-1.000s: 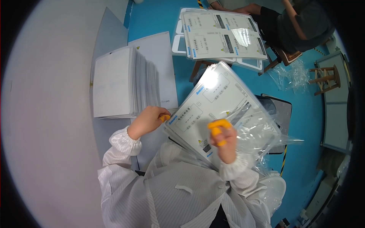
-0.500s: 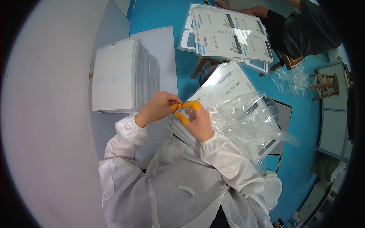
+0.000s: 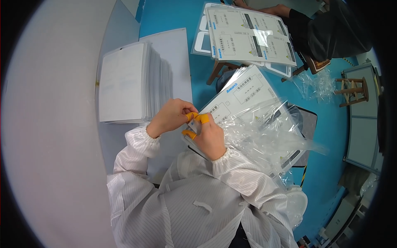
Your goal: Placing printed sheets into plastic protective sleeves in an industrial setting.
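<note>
Yellow finger cots cover some fingertips of both hands. My left hand (image 3: 171,117) is closed in a pinch at the near-left corner of the top printed sheet (image 3: 248,89), a white panel with black and blue print on a slanted stack. Close beside it, my right hand (image 3: 211,140) lies over the same corner. Its thumb is spread from its forefinger, and the forefinger almost meets the left fingertips. Whether a thin film lies between the fingertips is too small to tell. Crumpled clear plastic film (image 3: 264,130) covers the right part of the sheet.
A tall stack of blank white sheets (image 3: 122,82) stands on the grey table (image 3: 178,49) at left. Ahead, more printed sheets (image 3: 235,43) rest on a wooden stool (image 3: 216,74), beside a person in dark clothing (image 3: 331,35). Loose plastic film (image 3: 318,84) and another stool (image 3: 352,91) are at right.
My right hand has shifted slightly left and down, its thumb moving away from the corner. My left hand keeps its pinch there. The clear film has shifted a little.
</note>
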Motion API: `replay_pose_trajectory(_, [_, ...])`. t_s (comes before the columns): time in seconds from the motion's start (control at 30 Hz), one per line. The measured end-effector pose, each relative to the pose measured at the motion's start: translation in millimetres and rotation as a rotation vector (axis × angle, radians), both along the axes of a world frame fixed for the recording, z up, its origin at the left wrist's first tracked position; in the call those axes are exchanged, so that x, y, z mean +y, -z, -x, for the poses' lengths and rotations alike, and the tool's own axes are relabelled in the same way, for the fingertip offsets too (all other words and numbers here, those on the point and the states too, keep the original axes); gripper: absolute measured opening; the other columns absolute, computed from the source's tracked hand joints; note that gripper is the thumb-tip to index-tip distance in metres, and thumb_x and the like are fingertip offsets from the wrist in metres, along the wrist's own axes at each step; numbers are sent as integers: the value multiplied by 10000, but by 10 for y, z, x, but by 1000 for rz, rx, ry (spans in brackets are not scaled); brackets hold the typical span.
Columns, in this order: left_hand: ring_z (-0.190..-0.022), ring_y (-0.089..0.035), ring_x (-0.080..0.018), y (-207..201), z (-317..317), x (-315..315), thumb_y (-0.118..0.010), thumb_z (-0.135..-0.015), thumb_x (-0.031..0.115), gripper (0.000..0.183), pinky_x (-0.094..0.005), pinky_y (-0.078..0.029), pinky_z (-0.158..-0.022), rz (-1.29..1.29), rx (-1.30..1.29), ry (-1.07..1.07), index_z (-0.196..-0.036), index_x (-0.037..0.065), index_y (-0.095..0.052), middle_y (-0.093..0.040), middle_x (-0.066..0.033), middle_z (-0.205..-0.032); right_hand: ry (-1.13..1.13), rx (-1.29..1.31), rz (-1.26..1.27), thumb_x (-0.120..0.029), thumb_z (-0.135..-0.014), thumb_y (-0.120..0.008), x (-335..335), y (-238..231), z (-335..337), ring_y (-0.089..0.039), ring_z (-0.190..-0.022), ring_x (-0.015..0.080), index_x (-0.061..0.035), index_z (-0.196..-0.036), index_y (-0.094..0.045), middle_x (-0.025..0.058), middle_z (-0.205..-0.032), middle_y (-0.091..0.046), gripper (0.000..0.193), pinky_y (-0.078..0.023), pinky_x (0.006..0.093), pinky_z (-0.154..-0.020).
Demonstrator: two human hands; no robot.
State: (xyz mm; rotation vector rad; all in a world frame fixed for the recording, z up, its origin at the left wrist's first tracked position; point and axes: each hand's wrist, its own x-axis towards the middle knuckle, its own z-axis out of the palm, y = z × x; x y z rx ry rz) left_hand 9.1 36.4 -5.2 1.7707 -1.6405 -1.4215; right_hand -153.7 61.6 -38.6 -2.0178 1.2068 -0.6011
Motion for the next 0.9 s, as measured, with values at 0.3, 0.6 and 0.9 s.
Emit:
replay_pose_trajectory(0.3, [-585, -607, -148, -45, 43, -21, -588, -787, 14, 129, -248, -479, -554, 23, 45, -13, -884, -11, -670, -657, -107, -716, 70, -16, 1, -198, -580, -808, -29, 100, 48, -580, -700, 306, 14, -905, -547, 107, -906, -529, 468, -489, 358, -593])
replay_pose_trajectory(0.6, [-638, -601, -113, 12, -9, -12, -556, -849, 11, 153, -216, -508, -610, -47, 66, 1, -959, -14, -660, -657, -85, -799, 160, -214, 61, -93, -675, -735, -163, 133, 239, -571, -715, 325, 17, -860, -565, 128, -856, -531, 275, -474, 353, -611])
replay_pose_trajectory(0.9, [-741, -606, -120, -92, -57, 17, -541, -812, -67, 249, -241, -528, -664, -160, 297, -26, -1028, -2, -648, -658, -95, -891, 11, -87, 54, -120, -688, -723, -63, 117, 218, -595, -728, 285, -14, -874, -571, 107, -887, -542, 263, -496, 352, -612])
